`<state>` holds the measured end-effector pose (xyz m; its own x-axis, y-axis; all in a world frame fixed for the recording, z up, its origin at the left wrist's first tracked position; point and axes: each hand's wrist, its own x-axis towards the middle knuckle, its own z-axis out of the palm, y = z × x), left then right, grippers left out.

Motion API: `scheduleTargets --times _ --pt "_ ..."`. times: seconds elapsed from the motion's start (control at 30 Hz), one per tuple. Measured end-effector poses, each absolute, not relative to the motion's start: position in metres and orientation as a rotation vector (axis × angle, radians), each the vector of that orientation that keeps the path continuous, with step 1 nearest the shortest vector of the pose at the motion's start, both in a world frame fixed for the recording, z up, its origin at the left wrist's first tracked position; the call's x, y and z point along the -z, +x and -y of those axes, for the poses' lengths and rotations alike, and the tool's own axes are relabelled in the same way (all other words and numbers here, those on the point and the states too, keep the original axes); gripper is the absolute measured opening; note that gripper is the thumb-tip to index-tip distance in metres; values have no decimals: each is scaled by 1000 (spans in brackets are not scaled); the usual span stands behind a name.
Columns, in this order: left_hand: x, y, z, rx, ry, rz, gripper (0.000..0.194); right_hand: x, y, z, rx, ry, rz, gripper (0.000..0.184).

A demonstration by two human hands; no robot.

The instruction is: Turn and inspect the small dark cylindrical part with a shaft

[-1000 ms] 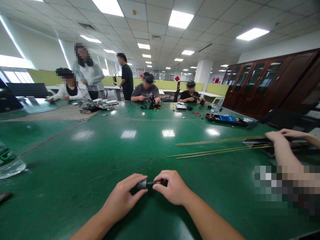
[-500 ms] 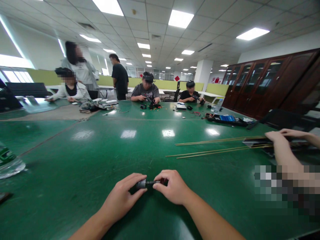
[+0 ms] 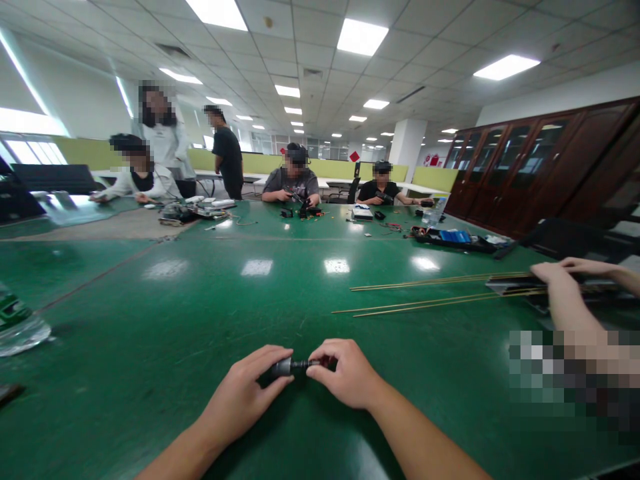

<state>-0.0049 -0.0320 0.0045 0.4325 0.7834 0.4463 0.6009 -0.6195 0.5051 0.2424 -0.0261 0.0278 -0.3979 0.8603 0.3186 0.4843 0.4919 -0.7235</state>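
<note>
Low on the green table, my two hands meet around a small dark cylindrical part with a grey end and a ribbed black shaft. My left hand curls its thumb and fingers round the grey end. My right hand pinches the ribbed shaft from the right, and its fingers hide the far end of the part. Both hands rest on the table top.
Long thin brass rods lie to the right, where a co-worker's hands rest on a dark tray. A water bottle lies at the left edge. Several people sit or stand at the far side among tools and cables.
My hands have hardly moved on the part. The two standing people at the far left have walked a little to the left.
</note>
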Motion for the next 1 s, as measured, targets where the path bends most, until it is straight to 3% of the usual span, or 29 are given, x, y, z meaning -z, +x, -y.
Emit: scheduleTargets --times 1.0 --pt "-4 -8 29 -959 2405 -1226 37 -28 245 25 -718 -1070 2037 6"
